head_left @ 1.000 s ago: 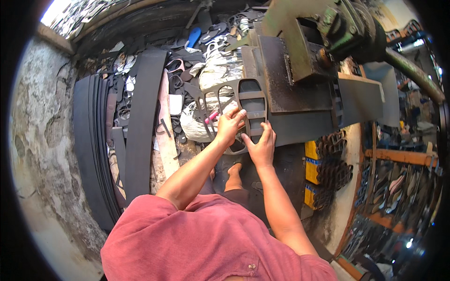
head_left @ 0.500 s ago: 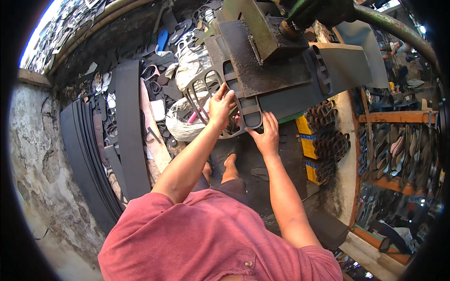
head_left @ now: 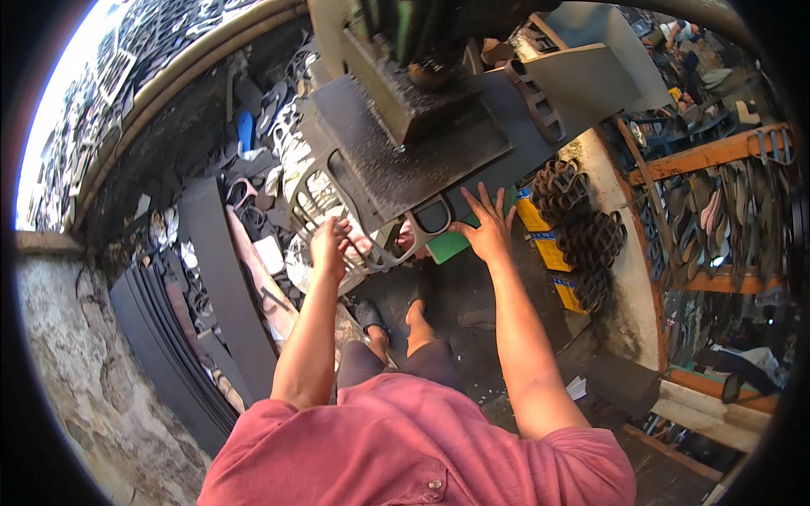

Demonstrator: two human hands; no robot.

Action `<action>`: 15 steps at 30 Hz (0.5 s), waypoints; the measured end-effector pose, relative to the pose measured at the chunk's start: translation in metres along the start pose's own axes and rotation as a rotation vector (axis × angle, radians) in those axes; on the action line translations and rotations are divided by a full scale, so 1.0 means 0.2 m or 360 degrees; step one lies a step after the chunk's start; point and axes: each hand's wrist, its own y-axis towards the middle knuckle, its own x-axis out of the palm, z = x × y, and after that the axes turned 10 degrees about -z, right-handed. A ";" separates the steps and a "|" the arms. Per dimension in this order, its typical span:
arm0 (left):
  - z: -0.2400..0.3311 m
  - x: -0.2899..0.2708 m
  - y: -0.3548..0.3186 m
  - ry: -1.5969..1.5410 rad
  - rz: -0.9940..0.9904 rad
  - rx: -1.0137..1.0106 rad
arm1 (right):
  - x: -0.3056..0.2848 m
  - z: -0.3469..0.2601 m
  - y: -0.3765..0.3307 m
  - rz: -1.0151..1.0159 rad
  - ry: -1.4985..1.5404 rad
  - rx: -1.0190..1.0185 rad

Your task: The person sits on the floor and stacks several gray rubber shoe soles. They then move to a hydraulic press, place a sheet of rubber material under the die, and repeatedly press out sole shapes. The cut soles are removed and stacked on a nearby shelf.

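A dark metal press bed (head_left: 405,160) stands in front of me, with a green press head (head_left: 396,42) above it. A grey rubber sheet (head_left: 337,211) with sole-shaped cut-outs hangs off the bed's near edge. My left hand (head_left: 331,244) is closed on the lower part of that sheet. My right hand (head_left: 485,223) lies flat with fingers spread on the bed's near right edge, beside a sole-shaped cutting frame (head_left: 432,218) and above a green board (head_left: 451,246). My two bare feet (head_left: 396,316) show on the floor below.
Long black rubber strips (head_left: 219,287) lean at the left by a rough wall (head_left: 76,371). Cut sole scraps (head_left: 270,110) pile up behind the sheet. Stacks of black straps (head_left: 582,228) sit on yellow boxes (head_left: 557,249) at the right, near orange racks (head_left: 717,152).
My head has tilted, so the press now sits higher in view. My left hand has dropped from the cutting frame to the hanging sheet. My right hand has slid right and spread flat.
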 end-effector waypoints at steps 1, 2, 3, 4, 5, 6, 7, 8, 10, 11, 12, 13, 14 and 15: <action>0.05 0.03 -0.05 0.0056 0.0002 0.0090 | -0.01 0.03 0.04 0.0009 0.0030 0.0020; 0.12 0.09 -0.11 0.0111 0.0000 0.0174 | -0.03 0.07 0.07 0.0017 0.0059 0.0045; 0.21 0.20 -0.20 0.0002 -0.0001 0.0160 | -0.03 0.12 0.11 0.0031 0.0075 0.0046; 0.24 0.19 -0.20 -0.0022 -0.0135 0.0256 | -0.03 0.14 0.16 0.0005 0.0050 0.0063; 0.29 0.22 -0.20 0.0050 -0.0141 0.0281 | -0.05 0.15 0.22 -0.0014 0.0026 0.0073; 0.34 0.26 -0.21 0.0123 -0.0148 0.0301 | -0.07 0.16 0.27 -0.0033 0.0001 0.0088; 0.35 0.27 -0.17 0.0131 -0.0258 0.0326 | -0.10 0.18 0.31 -0.0052 0.0035 0.0087; 0.38 0.29 -0.14 0.0157 -0.0272 0.0347 | -0.15 0.14 0.35 -0.0080 0.0078 0.0060; 0.44 0.32 -0.08 0.0211 -0.0306 0.0378 | -0.15 0.12 0.42 -0.0066 0.0037 0.0026; 0.47 0.37 -0.06 0.0258 -0.0249 0.0382 | -0.08 0.16 0.47 -0.0010 -0.0048 0.0042; 0.49 0.35 0.00 0.0435 0.0034 0.0444 | -0.05 0.18 0.52 0.0056 -0.0145 0.0045; 0.52 0.34 0.03 0.0633 0.0198 0.0699 | -0.02 0.17 0.53 0.0114 -0.0234 0.0002; 0.53 0.36 0.03 0.0817 0.0369 0.0946 | -0.04 0.12 0.52 -0.0007 -0.0304 0.0021; 0.56 0.54 -0.04 0.0807 0.0329 0.1260 | -0.10 0.06 0.51 -0.0199 -0.0473 0.0124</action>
